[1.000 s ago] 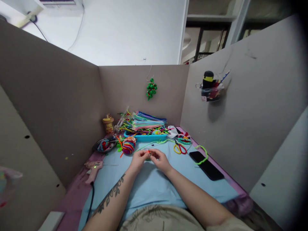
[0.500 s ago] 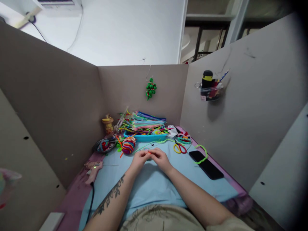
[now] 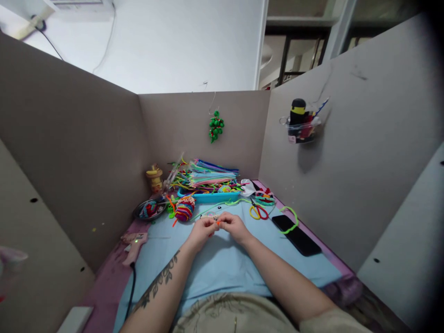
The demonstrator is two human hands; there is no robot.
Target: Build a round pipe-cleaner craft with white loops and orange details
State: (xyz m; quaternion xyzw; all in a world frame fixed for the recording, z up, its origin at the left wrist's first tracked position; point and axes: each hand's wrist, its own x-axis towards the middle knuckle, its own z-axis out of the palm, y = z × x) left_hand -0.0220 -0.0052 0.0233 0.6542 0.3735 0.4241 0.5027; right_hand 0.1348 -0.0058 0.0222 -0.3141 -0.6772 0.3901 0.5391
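My left hand [image 3: 200, 231] and my right hand [image 3: 236, 226] meet over the light blue mat [image 3: 222, 263], fingertips pinched together on a small orange pipe-cleaner piece [image 3: 218, 222]. A long green pipe cleaner [image 3: 222, 205] lies on the mat just beyond my fingers. A striped multicoloured woven ball [image 3: 184, 208] sits to the far left of my hands.
A blue tray [image 3: 208, 197] piled with coloured pipe cleaners stands at the back. Yellow-and-red scissors [image 3: 258, 211], a black phone [image 3: 296, 234] with a green loop on it, a dark dish [image 3: 150, 209] and a pink glue gun [image 3: 133, 244] lie around. Cardboard walls enclose three sides.
My hands have stayed together on the small orange piece, fingers shifting slightly. The view has tilted a little.
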